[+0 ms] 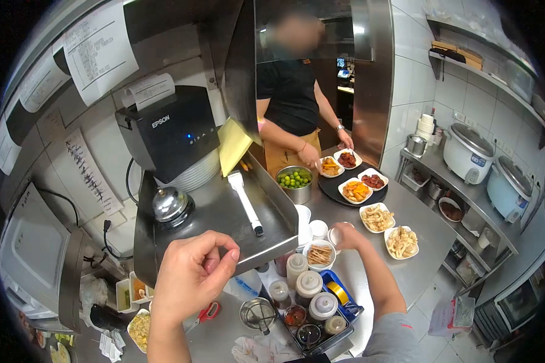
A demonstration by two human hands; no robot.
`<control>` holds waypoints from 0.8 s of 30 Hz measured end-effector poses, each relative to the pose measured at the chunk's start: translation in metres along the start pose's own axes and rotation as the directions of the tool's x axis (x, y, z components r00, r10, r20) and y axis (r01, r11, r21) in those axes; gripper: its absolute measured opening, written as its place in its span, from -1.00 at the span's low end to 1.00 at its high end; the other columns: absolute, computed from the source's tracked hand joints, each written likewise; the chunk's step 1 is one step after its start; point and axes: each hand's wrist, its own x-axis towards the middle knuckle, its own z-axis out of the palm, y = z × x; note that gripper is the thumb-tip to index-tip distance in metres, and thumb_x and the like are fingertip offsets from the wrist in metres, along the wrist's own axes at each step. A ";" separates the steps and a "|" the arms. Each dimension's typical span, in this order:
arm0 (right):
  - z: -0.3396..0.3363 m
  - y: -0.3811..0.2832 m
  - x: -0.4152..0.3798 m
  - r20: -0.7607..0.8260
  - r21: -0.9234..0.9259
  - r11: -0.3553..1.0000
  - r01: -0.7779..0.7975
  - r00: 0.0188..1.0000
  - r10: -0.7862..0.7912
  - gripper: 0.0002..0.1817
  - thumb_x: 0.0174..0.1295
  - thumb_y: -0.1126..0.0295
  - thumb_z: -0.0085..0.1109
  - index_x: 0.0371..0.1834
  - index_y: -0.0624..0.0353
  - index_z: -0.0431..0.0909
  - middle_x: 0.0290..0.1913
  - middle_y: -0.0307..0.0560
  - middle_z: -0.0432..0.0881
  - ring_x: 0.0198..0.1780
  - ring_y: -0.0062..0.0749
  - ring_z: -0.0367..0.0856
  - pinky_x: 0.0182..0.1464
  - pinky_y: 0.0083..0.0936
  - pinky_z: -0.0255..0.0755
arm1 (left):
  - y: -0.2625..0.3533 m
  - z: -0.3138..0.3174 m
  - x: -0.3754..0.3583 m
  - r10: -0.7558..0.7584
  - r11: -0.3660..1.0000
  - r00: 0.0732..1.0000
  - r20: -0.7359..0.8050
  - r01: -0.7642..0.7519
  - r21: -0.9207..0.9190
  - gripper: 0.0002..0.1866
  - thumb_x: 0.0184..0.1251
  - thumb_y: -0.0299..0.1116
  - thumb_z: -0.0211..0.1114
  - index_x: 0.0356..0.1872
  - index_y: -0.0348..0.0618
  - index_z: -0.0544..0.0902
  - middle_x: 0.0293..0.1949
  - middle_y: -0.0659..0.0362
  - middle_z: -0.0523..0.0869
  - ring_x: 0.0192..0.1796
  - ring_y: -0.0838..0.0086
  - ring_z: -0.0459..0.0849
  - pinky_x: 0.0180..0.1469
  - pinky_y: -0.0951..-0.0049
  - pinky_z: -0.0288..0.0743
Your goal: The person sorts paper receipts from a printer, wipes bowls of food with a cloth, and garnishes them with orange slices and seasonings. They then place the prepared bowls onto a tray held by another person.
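My left hand (195, 272) is raised in front of the metal shelf, its fingers curled in toward the thumb, and nothing shows in it. Across the counter, my right hand (349, 236) is closed around a small white cup (333, 236), partly hidden by the fingers. Other white cups (318, 229) stand just left of it. Close below is a white container of wooden sticks (319, 255). Squeeze bottles (309, 284) and open sauce jars (295, 316) crowd a black caddy. Red-handled scissors (209, 311) lie under my left wrist, near a metal pot (258, 316).
A co-worker's hands (310, 156) touch bowls on a round black tray (331, 192). Two bowls of pale fried food (402, 243) sit nearer, beside a pot of green citrus (294, 179). The raised shelf (224, 224) carries a receipt printer (169, 130), bell (171, 206) and white-handled brush (246, 202).
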 end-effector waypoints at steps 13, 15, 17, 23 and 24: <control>0.040 0.042 -0.119 -0.190 0.036 0.968 -0.250 0.949 0.252 -0.22 -0.48 0.43 0.45 0.01 0.13 0.39 0.07 0.08 0.40 0.07 0.08 0.37 0.19 -0.23 0.26 | -0.006 0.003 0.000 0.022 0.999 1.000 -0.004 -0.022 0.031 -0.94 0.09 -0.43 0.25 -0.47 -0.18 0.60 -0.82 0.27 0.27 -0.74 0.62 0.21 -0.65 0.55 0.08; 0.037 0.035 -0.128 -0.251 0.063 0.971 -0.232 0.938 0.241 -0.23 -0.48 0.48 0.43 0.01 0.15 0.38 0.08 0.08 0.36 0.04 0.08 0.37 0.15 -0.22 0.28 | -0.007 0.002 0.000 0.010 0.999 1.000 0.008 -0.010 0.045 -0.91 0.09 -0.39 0.25 -0.46 -0.19 0.60 -0.81 0.26 0.28 -0.73 0.61 0.23 -0.63 0.54 0.11; 0.038 0.030 -0.145 -0.375 0.132 0.934 -0.332 0.856 0.357 -0.24 -0.47 0.48 0.42 0.01 0.16 0.39 0.03 0.11 0.37 0.03 0.10 0.38 0.12 -0.20 0.32 | -0.008 0.001 -0.001 -0.034 0.999 0.999 0.032 0.034 0.012 -0.94 0.10 -0.50 0.23 -0.45 -0.28 0.57 -0.72 0.39 0.27 -0.61 0.76 0.18 -0.58 0.66 0.07; 0.078 0.017 -0.207 -0.273 0.054 0.749 -0.661 0.711 0.648 -0.13 -0.36 0.34 0.42 0.18 0.21 0.29 0.15 0.19 0.33 0.12 0.12 0.33 0.16 -0.22 0.29 | -0.011 -0.002 0.000 -0.003 0.999 0.998 0.065 0.007 -0.049 -0.88 0.15 -0.41 0.20 -0.44 -0.27 0.56 -0.71 0.41 0.29 -0.59 0.77 0.21 -0.56 0.65 0.12; 0.084 0.016 -0.214 -0.303 0.081 0.767 -0.636 0.717 0.627 -0.13 -0.30 0.29 0.42 0.21 0.23 0.26 0.19 0.22 0.29 0.17 0.13 0.29 0.19 -0.22 0.25 | -0.013 -0.001 0.000 0.021 0.999 0.998 0.062 -0.018 -0.047 -0.87 0.15 -0.40 0.20 -0.44 -0.27 0.56 -0.71 0.41 0.31 -0.59 0.76 0.22 -0.56 0.64 0.13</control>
